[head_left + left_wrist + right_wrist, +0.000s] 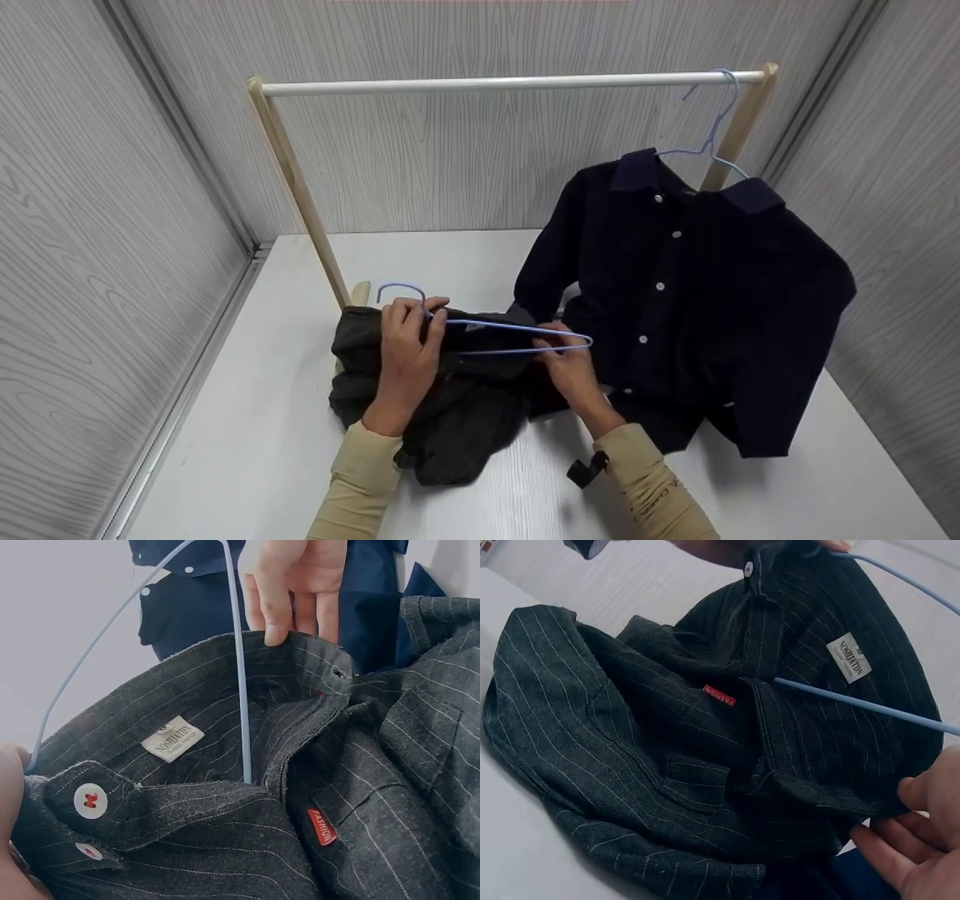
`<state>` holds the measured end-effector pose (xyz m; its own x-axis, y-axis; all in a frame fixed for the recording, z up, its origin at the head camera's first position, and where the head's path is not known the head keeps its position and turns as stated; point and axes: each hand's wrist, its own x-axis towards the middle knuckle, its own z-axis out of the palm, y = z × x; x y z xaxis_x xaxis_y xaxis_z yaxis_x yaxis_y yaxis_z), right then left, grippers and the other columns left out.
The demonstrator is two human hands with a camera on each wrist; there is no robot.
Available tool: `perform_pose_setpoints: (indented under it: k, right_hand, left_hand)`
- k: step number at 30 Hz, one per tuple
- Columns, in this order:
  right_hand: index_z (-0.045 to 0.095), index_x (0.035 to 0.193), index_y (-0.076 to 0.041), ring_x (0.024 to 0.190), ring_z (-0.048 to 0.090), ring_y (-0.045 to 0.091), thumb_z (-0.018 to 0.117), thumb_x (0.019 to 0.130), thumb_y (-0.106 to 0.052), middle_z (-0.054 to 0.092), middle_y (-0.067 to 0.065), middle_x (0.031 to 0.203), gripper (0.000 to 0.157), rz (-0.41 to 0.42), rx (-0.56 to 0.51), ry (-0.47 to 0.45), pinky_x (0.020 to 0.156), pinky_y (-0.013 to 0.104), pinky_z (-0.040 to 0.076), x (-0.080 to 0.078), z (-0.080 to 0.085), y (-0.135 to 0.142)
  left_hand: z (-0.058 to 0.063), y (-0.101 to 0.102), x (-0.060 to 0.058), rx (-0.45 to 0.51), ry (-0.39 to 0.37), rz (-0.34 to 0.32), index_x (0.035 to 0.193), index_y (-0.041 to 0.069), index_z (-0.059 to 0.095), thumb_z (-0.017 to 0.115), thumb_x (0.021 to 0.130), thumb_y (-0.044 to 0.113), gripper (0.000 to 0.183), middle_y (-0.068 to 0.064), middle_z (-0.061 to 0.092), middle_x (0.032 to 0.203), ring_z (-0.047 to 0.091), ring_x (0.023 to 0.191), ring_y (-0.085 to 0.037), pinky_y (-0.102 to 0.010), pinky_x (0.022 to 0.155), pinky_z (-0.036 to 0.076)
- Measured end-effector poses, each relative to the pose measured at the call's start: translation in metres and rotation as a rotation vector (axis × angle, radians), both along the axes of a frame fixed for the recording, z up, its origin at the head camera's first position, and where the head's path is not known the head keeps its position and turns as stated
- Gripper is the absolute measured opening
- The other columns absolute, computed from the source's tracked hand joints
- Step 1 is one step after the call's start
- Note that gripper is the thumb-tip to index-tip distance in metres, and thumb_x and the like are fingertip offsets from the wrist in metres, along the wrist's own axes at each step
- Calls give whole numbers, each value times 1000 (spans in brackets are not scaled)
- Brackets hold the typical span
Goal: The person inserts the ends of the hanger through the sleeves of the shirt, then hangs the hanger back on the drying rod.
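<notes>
A dark grey pinstriped shirt (465, 427) is bunched up, its neck opening spread between both hands. My left hand (409, 352) grips a blue wire hanger (517, 325) below its hook, together with the shirt's collar band. One end of the hanger goes down inside the neck opening, out of sight; the other end sticks out to the right. With thumb and fingers, my right hand (571, 367) pinches the opposite edge of the collar band (832, 799). A white label (172, 739) and a red tag (322, 826) show on the cloth.
Across the back runs a rack with a white rail (480, 84) and wooden posts. A navy buttoned shirt (697, 262) hangs on another blue hanger (712, 135) at its right end. Beneath is a white table (247, 420), with panelled walls (97, 187) around it.
</notes>
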<state>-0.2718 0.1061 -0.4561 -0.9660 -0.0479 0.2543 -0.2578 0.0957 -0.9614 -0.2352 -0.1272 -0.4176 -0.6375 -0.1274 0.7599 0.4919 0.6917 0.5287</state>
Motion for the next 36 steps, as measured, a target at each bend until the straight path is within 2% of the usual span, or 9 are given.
perform_pose_setpoints:
  k: [5,12,15,19,23,29,32,36]
  right_hand:
    - [65,111,10,86,64,23,63,88,12,67,17,103,24,-23,-72,-12,71,24,57,-2,0,5]
    - [69,114,2,88,67,18,64,90,7,69,13,108,26,-4,-155,7,75,30,59,-15,-15,13]
    - [68,114,4,88,69,17,64,91,6,69,14,107,24,3,-210,15,75,32,60,-13,-12,14]
    - [68,113,8,87,71,17,66,91,2,71,11,106,23,1,-273,16,72,33,60,-12,-10,15]
    - [69,113,9,86,71,16,65,90,5,72,9,106,23,3,-323,1,68,33,61,-12,-7,18]
    - [69,113,9,90,72,18,63,91,7,70,11,104,24,9,-328,13,72,33,61,-11,-1,24]
    - [68,115,10,92,72,18,64,91,6,68,11,103,25,15,-315,4,75,34,61,-12,0,28]
    - [68,116,10,93,72,20,64,91,6,67,11,103,26,20,-310,-3,75,36,61,-12,1,34]
  left_hand:
    - [0,-1,1,-23,-9,7,110,8,73,58,100,21,22,-9,56,93,45,86,-24,-38,80,38]
    - [0,-4,3,-31,-40,30,114,6,71,57,101,22,25,-9,56,96,46,90,-24,-38,79,31]
    - [0,-5,4,-34,-47,42,115,7,71,56,101,23,26,-8,56,97,47,91,-25,-39,79,31]
    - [-2,-7,2,-48,-29,72,110,6,70,56,101,22,23,-9,57,97,51,91,-26,-47,87,38]
    - [-3,-9,2,-48,-14,80,111,6,69,56,101,20,22,-8,63,102,56,97,-25,-52,96,39]
    - [-1,-12,2,-51,-3,57,113,5,68,54,102,18,22,-6,66,110,59,105,-24,-52,98,36]
    - [-1,-12,2,-65,-4,61,109,4,68,53,102,17,21,-7,66,109,60,107,-25,-59,103,34]
    - [-2,-12,3,-121,-1,103,101,3,67,53,102,15,18,-9,66,103,60,107,-30,-68,107,29]
